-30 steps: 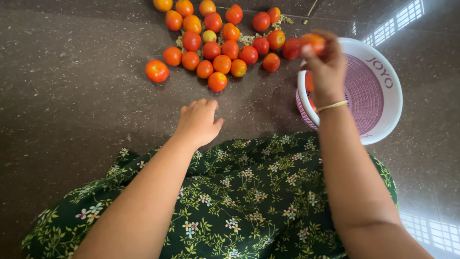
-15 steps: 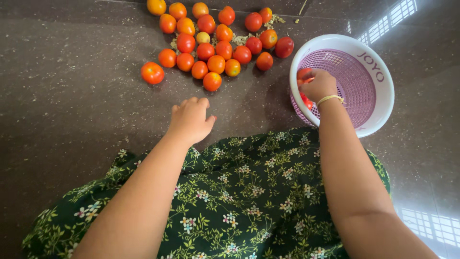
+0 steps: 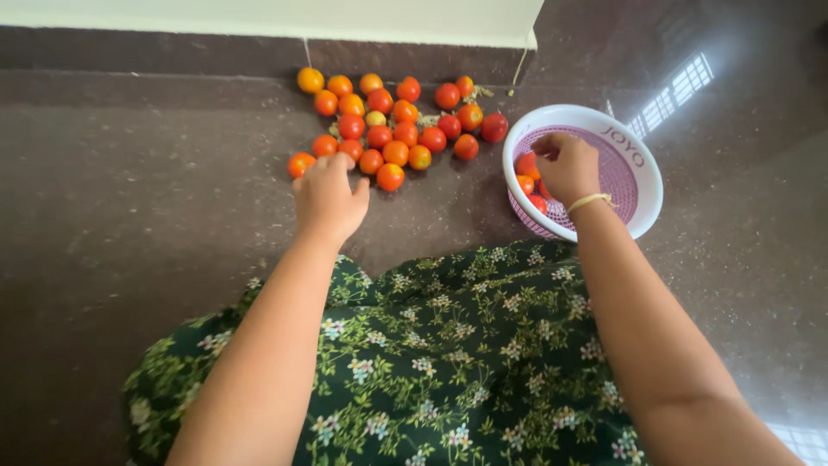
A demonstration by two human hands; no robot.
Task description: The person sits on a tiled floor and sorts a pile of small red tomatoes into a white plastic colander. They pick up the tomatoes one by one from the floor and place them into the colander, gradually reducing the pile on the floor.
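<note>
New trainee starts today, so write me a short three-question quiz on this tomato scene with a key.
1. True or false: the right hand is over the white and pink basket.
2. Multiple choice: the left hand is nearest to A) the basket, B) the pile of tomatoes on the floor, C) the wall base.
3. Short answer: what is worn on the right wrist?

Key:
1. True. The hand sits inside the rim, beside the tomatoes in the basket.
2. B. It reaches the near edge of the pile.
3. A thin yellow bangle.
</note>
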